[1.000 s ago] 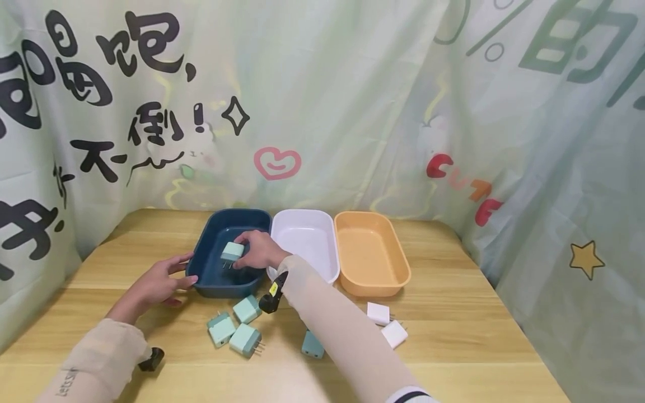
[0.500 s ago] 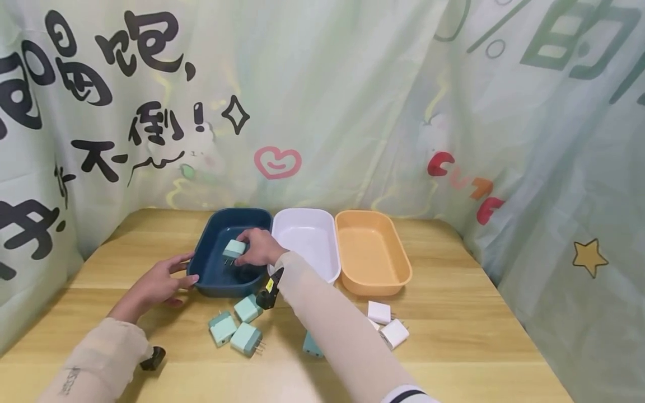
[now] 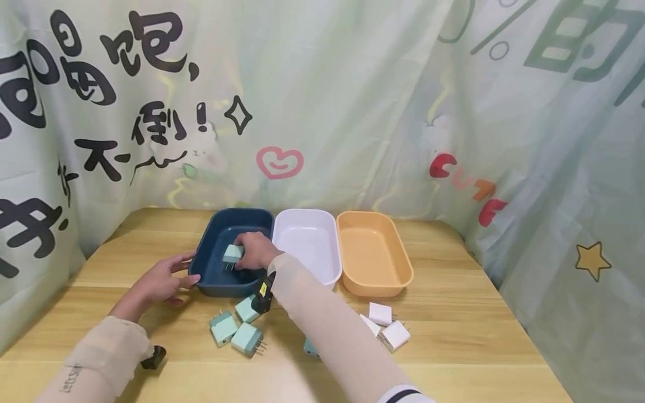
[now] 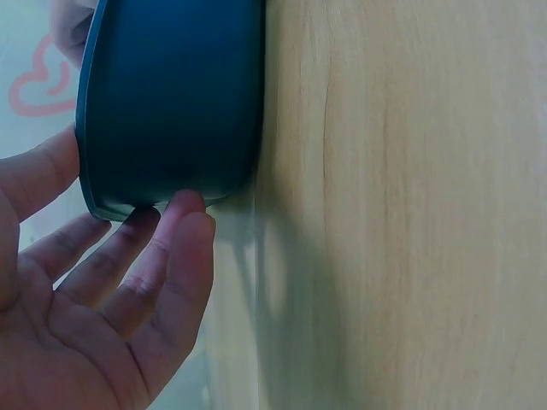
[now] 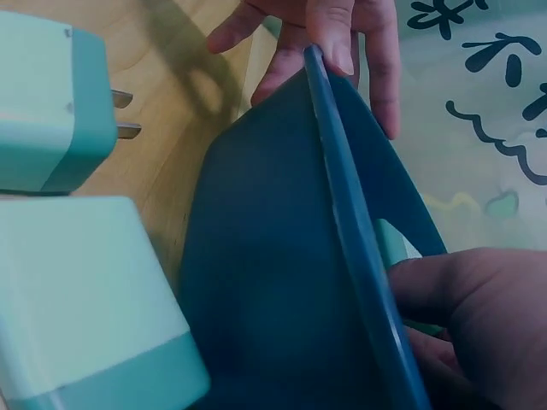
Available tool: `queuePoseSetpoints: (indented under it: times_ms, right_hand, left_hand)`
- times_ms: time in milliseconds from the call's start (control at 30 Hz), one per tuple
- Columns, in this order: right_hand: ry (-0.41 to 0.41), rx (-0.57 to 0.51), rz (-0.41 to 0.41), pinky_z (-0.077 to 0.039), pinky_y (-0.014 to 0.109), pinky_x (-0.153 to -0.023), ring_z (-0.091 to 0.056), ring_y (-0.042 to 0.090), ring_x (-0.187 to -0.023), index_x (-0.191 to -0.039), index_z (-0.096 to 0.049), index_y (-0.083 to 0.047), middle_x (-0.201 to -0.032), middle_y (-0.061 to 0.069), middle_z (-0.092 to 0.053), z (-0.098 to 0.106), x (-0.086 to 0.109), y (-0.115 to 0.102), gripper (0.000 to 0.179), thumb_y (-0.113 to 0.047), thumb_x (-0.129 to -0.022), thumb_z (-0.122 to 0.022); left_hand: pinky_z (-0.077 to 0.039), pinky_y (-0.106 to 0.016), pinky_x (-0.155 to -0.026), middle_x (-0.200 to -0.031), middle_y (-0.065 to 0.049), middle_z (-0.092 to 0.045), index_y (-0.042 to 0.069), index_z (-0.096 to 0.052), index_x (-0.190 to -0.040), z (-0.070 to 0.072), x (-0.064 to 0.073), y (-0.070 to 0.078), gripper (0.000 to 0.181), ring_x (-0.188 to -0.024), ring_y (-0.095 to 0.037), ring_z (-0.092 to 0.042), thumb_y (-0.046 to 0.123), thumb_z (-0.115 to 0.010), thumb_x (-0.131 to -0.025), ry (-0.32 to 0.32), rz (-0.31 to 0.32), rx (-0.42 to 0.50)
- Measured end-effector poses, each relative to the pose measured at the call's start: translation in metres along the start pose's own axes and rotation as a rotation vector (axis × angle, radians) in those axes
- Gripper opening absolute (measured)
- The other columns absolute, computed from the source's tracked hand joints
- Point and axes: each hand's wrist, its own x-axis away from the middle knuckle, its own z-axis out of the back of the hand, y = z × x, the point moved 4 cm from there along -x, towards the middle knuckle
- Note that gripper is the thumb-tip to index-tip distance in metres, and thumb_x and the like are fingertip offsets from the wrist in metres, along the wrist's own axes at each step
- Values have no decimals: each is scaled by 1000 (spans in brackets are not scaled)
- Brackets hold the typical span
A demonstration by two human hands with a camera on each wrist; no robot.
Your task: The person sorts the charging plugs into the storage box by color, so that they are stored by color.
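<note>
My right hand (image 3: 257, 250) pinches a mint-green charger plug (image 3: 233, 254) inside the navy bin (image 3: 208, 285), its metal prongs pointing down toward the floor of the bin. In the right wrist view the bin wall hides most of that plug. My left hand (image 3: 160, 281) touches the left side and near corner of the navy bin, fingers loosely extended; in the left wrist view the fingertips (image 4: 184, 203) rest against the bin's outer wall. Several more mint-green charger plugs (image 3: 247, 339) lie on the table just in front of the bin.
A white bin (image 3: 307, 246) and an orange bin (image 3: 373, 260) stand in a row to the right of the navy one. White charger plugs (image 3: 395, 335) lie at the right front. Another teal plug (image 3: 311, 348) is partly hidden under my right forearm. A printed curtain (image 3: 342, 112) hangs behind the table.
My right hand and the plug it pinches have dropped slightly inside the navy bin, and the right forearm has shifted a little left. My left hand stays against the bin.
</note>
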Motion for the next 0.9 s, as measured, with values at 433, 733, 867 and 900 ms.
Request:
queuePoseSetpoints:
  times_ms: [433, 733, 867, 900]
  right_hand:
    - [-14, -120, 35, -45, 15, -80, -59, 5, -91, -127, -63, -9, -111, 0, -65, 2, 1, 5, 52, -24, -80, -81]
    - [-64, -486, 121, -49, 16, -73, -65, 1, -77, -129, -57, -6, -121, 13, -61, 8, 17, 11, 53, -13, -82, -79]
    - [-104, -578, 152, -51, 18, -74, -66, 3, -79, -134, -53, -5, -126, 16, -58, 12, 27, 14, 59, -9, -81, -79]
    - [-112, -594, 156, -51, 18, -74, -66, 3, -80, -134, -52, -5, -126, 17, -57, 13, 30, 15, 60, -8, -80, -79]
  left_hand:
    - [-57, -44, -68, -148, -38, -21, 0, -16, -153, 0, -1, 2, 79, -103, -36, -62, 22, -65, -95, -2, 15, 5]
    - [-57, -44, -69, -148, -38, -20, 1, -16, -153, 1, 0, 0, 81, -104, -38, -61, 24, -66, -94, -3, 26, -2]
    - [-57, -44, -68, -148, -39, -20, 1, -16, -153, 1, -1, -1, 82, -103, -37, -62, 26, -66, -94, 0, 24, -5]
    - [-57, -44, -68, -148, -39, -21, 1, -16, -153, 1, -1, -1, 82, -102, -36, -62, 26, -66, -94, 2, 23, -5]
